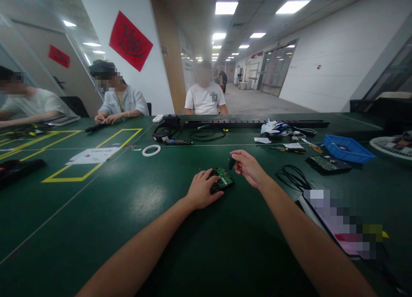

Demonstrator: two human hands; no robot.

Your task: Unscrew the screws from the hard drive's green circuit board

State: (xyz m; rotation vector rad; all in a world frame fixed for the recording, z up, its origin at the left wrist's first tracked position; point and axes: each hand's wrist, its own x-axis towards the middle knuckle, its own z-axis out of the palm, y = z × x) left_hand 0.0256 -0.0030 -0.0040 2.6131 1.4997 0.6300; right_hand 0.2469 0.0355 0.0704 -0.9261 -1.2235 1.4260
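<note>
A small device with a green circuit board (225, 180) lies on the green table in front of me. My left hand (203, 189) rests over its left side, fingers spread across it and the thumb along the near edge. Just right of and above the board, my right hand (247, 167) is closed around a small dark screwdriver (231, 163), held upright with its lower end near the board's upper right corner. Whether the tip touches the board is too small to tell.
Right: a blue tray (347, 149), another circuit-board device (328, 164), black cable (291, 177), and a yellow-black screwdriver (291, 149). Beyond: a white ring (151, 150), black tool (178, 142) and gloves (275, 127). Several people sit across the table (128, 228).
</note>
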